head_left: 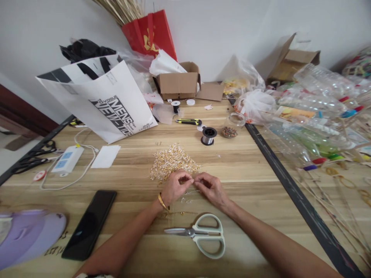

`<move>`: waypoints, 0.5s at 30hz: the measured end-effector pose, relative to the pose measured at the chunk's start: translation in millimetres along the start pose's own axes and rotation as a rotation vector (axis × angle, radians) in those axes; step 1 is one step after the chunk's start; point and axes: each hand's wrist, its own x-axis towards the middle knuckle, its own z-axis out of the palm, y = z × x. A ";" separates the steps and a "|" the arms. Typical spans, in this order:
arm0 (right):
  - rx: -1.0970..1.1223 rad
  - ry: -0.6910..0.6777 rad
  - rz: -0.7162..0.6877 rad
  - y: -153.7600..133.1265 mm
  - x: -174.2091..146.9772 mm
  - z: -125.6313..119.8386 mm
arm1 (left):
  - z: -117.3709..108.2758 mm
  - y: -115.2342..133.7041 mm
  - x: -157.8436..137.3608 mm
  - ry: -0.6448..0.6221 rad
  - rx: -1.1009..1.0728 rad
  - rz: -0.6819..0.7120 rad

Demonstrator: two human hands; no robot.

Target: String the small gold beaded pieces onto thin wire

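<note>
My left hand (176, 188), with a gold bracelet (162, 201) at its wrist, is closed in a pinch. Facing it, my right hand (211, 188) pinches too, and the fingertips of both almost meet. What they hold is too small to make out. Just beyond my left hand lies a loose heap of small gold and clear beads (174, 159). A thin beaded strand (191, 192) shows below the fingertips, with a few clear bits (186, 200) by it. Closer to me are a gold chain (181, 213) and scissors (199, 233) with pale handles, lying on the wooden table.
Behind the heap are a wire spool (208, 136), a jar of beads (232, 126) and a utility knife (188, 121). A phone (89, 224) and a power strip (67, 159) lie left, near a white bag (101, 100). Plastic bottles (313, 135) crowd the right.
</note>
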 end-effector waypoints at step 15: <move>-0.005 -0.002 0.026 2.1 -0.5 -1.7 | -37.3 -20.2 11.2 0.046 0.026 0.018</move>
